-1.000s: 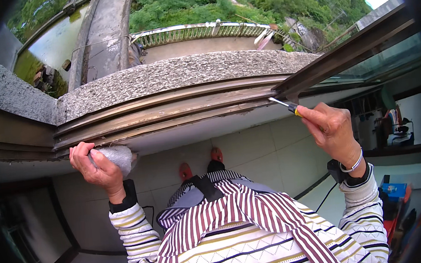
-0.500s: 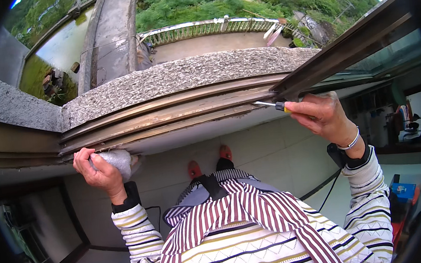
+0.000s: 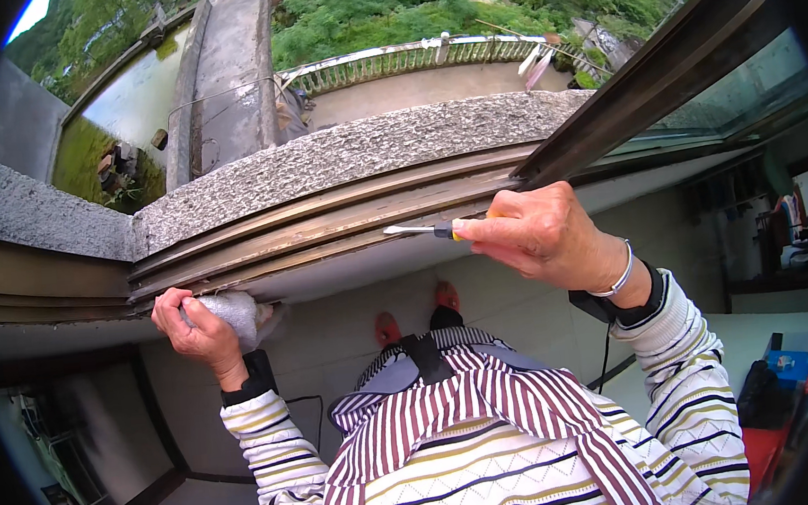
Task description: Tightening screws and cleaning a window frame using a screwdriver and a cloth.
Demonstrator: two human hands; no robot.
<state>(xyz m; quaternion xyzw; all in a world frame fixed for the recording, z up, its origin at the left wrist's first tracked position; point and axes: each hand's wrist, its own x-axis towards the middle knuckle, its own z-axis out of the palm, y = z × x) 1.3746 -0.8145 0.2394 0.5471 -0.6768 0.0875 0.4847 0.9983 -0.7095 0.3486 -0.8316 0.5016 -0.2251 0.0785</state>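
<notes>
A screwdriver (image 3: 418, 230) with a metal shaft and a black-and-yellow handle is gripped in my right hand (image 3: 540, 232). Its blade points left and lies along the inner edge of the brown metal window track (image 3: 326, 223); whether the tip touches the metal, I cannot tell. Close to the track's left end, my left hand (image 3: 200, 333) is closed around a crumpled, whitish, shiny wad (image 3: 236, 315) that looks like plastic wrap. The wad hangs just below the track, against the inner wall. Dirt and worn patches show along the rails.
Beyond the track runs a rough stone sill (image 3: 349, 157). A brown-framed window sash (image 3: 637, 73) rises at the right. Outside are a balustrade (image 3: 380, 63) and a pond (image 3: 135, 93). A red container with a blue box (image 3: 791, 364) stands at lower right.
My right hand has moved left along the track with the screwdriver, whose blade now lies nearer the track's middle. My left hand keeps its hold on the wad. The view has shifted slightly.
</notes>
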